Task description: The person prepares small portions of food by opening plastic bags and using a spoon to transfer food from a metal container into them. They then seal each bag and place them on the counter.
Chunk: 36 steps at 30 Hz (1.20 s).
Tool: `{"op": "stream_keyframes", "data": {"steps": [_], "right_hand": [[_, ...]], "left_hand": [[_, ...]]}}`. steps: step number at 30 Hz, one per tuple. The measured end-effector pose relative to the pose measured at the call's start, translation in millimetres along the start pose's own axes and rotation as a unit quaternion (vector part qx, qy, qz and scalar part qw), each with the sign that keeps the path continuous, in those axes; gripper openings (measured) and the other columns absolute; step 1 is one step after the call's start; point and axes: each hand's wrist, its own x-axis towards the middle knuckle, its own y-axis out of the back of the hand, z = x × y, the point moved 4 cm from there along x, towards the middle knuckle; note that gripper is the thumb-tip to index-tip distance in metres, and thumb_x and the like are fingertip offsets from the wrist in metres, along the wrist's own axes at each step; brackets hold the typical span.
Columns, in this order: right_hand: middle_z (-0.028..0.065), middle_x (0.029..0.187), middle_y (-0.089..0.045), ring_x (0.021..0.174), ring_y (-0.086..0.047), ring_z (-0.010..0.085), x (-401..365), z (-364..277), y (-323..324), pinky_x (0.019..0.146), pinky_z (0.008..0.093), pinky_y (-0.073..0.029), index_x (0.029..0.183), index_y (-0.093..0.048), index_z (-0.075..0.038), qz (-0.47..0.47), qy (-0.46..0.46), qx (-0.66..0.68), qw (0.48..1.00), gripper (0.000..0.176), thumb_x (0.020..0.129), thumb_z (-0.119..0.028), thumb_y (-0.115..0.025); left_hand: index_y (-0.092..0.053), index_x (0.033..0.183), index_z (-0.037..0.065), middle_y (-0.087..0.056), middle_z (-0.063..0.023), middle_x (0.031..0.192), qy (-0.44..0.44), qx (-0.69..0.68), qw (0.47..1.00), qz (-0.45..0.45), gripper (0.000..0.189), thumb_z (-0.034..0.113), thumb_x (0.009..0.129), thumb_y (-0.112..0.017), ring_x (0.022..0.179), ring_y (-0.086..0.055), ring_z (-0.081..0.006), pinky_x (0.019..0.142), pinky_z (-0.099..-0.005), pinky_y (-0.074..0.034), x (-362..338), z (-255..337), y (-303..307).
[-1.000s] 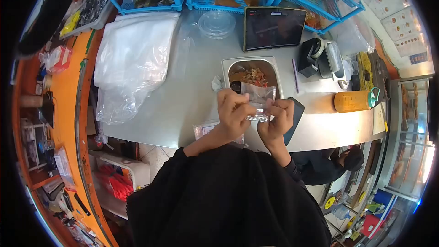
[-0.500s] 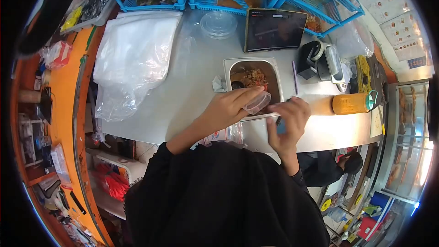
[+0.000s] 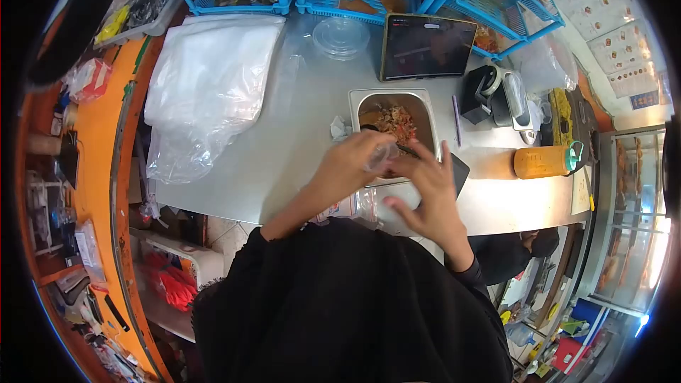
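Note:
Over the near part of a steel pan (image 3: 428, 110), my left hand (image 3: 352, 164) holds a small clear plastic cup (image 3: 381, 157), tilted, between its fingers. My right hand (image 3: 431, 197) is close beside the cup on the right, its fingers spread apart and slightly blurred. Inside the pan lies shredded, reddish-brown food (image 3: 395, 122), with a dark utensil partly in it and partly hidden by my hands. A dark flat object (image 3: 457, 176) shows behind my right hand.
Behind the pan a tablet (image 3: 429, 48) leans below blue baskets (image 3: 355, 8). Clear lids (image 3: 340, 37) and plastic bags (image 3: 213, 78) lie on the steel table (image 3: 305, 128). An orange bottle (image 3: 543, 162) lies right. A person in black (image 3: 502, 257) is at the lower right.
My left hand has moved slightly left with the cup. My right hand has come in beside it and spread its fingers, and the dark flat object now shows more.

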Motion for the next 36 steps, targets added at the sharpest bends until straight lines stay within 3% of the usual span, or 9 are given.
{"op": "stream_keyframes", "data": {"steps": [4, 6, 8, 10, 13, 19, 21, 27, 36], "right_hand": [[0.0087, 0.085, -0.055, 0.092, -0.050, 0.0283, -11, 54, 4, 0.085, 0.0444, -0.035, 0.095, -0.056, -0.009, 0.038, -0.124, -0.062, 0.990, 0.028, 0.070, -0.021, -0.063], [0.0087, 0.078, -0.054, 0.076, -0.053, 0.0260, -26, 90, -11, 0.069, 0.0374, -0.044, 0.093, -0.057, -0.010, -0.062, -0.240, -0.082, 0.965, 0.024, 0.070, -0.014, -0.061], [0.0091, 0.077, -0.054, 0.074, -0.054, 0.0259, -29, 99, -22, 0.065, 0.0367, -0.045, 0.092, -0.057, -0.009, -0.066, -0.205, -0.112, 0.970, 0.023, 0.070, -0.013, -0.061], [0.0094, 0.076, -0.054, 0.071, -0.055, 0.0257, -23, 94, -26, 0.060, 0.0359, -0.046, 0.091, -0.056, -0.009, -0.067, -0.174, -0.140, 0.972, 0.023, 0.069, -0.012, -0.061], [0.0092, 0.078, -0.054, 0.072, -0.054, 0.0266, -11, 82, -30, 0.061, 0.0366, -0.046, 0.087, -0.056, -0.008, -0.071, -0.171, -0.183, 0.966, 0.020, 0.068, -0.011, -0.061], [0.0072, 0.080, -0.052, 0.073, -0.052, 0.0257, -15, 91, -39, 0.061, 0.0353, -0.044, 0.086, -0.056, -0.009, -0.125, -0.250, -0.212, 0.936, 0.017, 0.069, -0.012, -0.058], [0.0057, 0.077, -0.050, 0.074, -0.048, 0.0221, -8, 81, -42, 0.066, 0.0352, -0.036, 0.089, -0.058, -0.012, -0.057, -0.136, -0.334, 0.931, 0.018, 0.070, -0.012, -0.055], [0.0029, 0.073, -0.048, 0.075, -0.043, 0.0195, 11, 71, -17, 0.070, 0.0368, -0.029, 0.090, -0.060, -0.013, 0.038, -0.078, -0.363, 0.928, 0.023, 0.068, -0.011, -0.053], [-0.0010, 0.077, -0.047, 0.080, -0.043, 0.0138, 0, 58, -29, 0.069, 0.0340, -0.032, 0.088, -0.056, -0.010, -0.071, 0.035, -0.359, 0.930, 0.022, 0.067, -0.013, -0.051]], "left_hand": [[-0.049, 0.105, 0.008, -0.050, -0.0050, 0.107, 0.142, -0.218, 0.962, 0.086, 0.039, 0.008, 0.070, -0.065, 0.098, -0.049, -0.0157, 0.082, -0.0313, -0.044, -11, -31, 16], [-0.048, 0.105, 0.008, -0.049, -0.0052, 0.108, 0.148, -0.287, 0.944, 0.072, 0.040, 0.009, 0.070, -0.065, 0.100, -0.048, -0.0161, 0.085, -0.0319, -0.041, -19, -38, 17], [-0.047, 0.106, 0.008, -0.048, -0.0053, 0.109, 0.156, -0.353, 0.921, 0.058, 0.041, 0.009, 0.069, -0.066, 0.103, -0.046, -0.0165, 0.087, -0.0324, -0.039, -27, -39, 14], [-0.048, 0.107, 0.006, -0.046, -0.0058, 0.112, 0.155, -0.372, 0.905, -0.139, 0.040, 0.009, 0.071, -0.065, 0.105, -0.045, -0.0191, 0.086, -0.0305, -0.041, -34, -32, -1], [-0.048, 0.106, 0.007, -0.050, -0.0053, 0.105, 0.079, -0.328, 0.912, -0.235, 0.039, 0.018, 0.072, -0.064, 0.102, -0.046, -0.0191, 0.088, -0.0332, -0.036, -38, -16, -20], [-0.047, 0.109, 0.007, -0.049, -0.0070, 0.108, 0.041, -0.288, 0.911, -0.292, 0.044, 0.027, 0.073, -0.062, 0.103, -0.047, -0.0217, 0.087, -0.0324, -0.037, -46, -20, -40], [-0.047, 0.109, 0.007, -0.049, -0.0072, 0.108, 0.037, -0.284, 0.910, -0.301, 0.044, 0.027, 0.073, -0.062, 0.103, -0.047, -0.0225, 0.088, -0.0327, -0.036, -45, -20, -42], [-0.046, 0.110, 0.008, -0.049, -0.0084, 0.109, 0.037, -0.264, 0.916, -0.301, 0.045, 0.028, 0.073, -0.062, 0.104, -0.046, -0.0242, 0.089, -0.0337, -0.036, -44, -24, -41], [-0.047, 0.109, 0.007, -0.050, -0.0086, 0.106, 0.033, -0.264, 0.917, -0.297, 0.044, 0.027, 0.073, -0.062, 0.102, -0.047, -0.0242, 0.088, -0.0342, -0.036, -38, -23, -42]]}}
